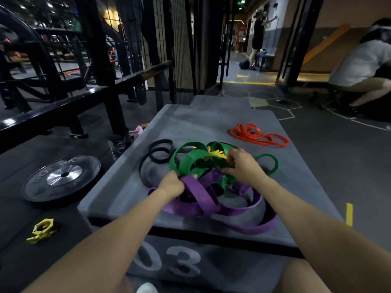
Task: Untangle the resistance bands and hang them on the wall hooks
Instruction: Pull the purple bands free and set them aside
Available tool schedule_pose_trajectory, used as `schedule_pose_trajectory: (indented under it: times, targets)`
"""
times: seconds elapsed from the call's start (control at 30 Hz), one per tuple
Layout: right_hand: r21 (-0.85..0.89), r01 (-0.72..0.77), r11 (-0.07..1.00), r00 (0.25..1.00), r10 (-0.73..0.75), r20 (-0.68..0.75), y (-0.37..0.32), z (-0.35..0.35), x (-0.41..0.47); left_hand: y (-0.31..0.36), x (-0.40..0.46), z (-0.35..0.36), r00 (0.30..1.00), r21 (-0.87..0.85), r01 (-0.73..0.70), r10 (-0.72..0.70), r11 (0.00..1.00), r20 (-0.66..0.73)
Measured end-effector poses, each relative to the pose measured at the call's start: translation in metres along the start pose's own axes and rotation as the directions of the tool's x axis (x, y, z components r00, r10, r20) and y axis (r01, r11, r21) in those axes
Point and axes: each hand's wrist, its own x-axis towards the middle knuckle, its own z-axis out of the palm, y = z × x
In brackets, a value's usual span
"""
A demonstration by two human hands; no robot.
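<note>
Both hands work in a tangle of resistance bands on a grey padded box.

At frame centre the left hand (171,185) has its fingers curled round a wide purple band (202,195), while the right hand (243,164) pinches a green band (190,160) where it knots with a yellow band (215,153). A thin black band (157,154) loops out to the left of the heap (still caught in it, as far as shows). An orange band (257,134) lies apart toward the upper right of the box (118,187). On the floor at left lie a weight plate (62,177) and a yellow collar (42,229).
</note>
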Motion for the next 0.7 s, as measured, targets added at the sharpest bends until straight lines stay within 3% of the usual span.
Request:
schedule_pose_trajectory:
  times: [0.07,0.1,0.2,0.3,0.37,0.57,0.63,0.7]
  targets:
    - [0.017,0.000,1.000,1.000,0.000,0.010,0.001,0.003,0.002,0.009,-0.002,-0.003,0.997,-0.204,-0.022,0.005,0.979,-0.081]
    - [0.026,0.000,1.000,1.000,-0.001,0.017,0.002,0.004,0.004,0.013,-0.001,-0.004,0.991,-0.210,-0.064,0.038,0.976,-0.127]
    - [0.077,-0.008,0.997,1.000,0.006,0.029,0.004,0.009,0.015,0.019,0.000,0.007,0.976,-0.086,-0.208,0.201,0.974,-0.083]
    - [0.140,-0.062,0.988,0.998,0.057,0.038,0.001,0.013,0.026,0.015,0.005,0.040,0.958,0.208,-0.286,0.281,0.935,0.052]
    - [0.078,-0.054,0.996,0.995,0.047,0.088,0.000,0.018,0.034,0.009,0.009,0.051,0.948,0.371,-0.307,0.314,0.876,0.042]
    - [-0.003,-0.086,0.996,0.978,0.085,0.193,0.001,0.026,0.057,0.000,0.021,-0.002,0.901,0.361,-0.430,0.417,0.827,0.118]
    - [-0.005,-0.145,0.989,0.973,0.143,0.179,0.003,0.026,0.062,0.000,0.029,-0.032,0.908,0.381,-0.403,0.416,0.832,0.051]
    - [0.014,-0.206,0.978,0.970,0.203,0.134,0.005,0.026,0.065,0.000,0.034,-0.057,0.900,0.350,-0.366,0.423,0.862,-0.102]
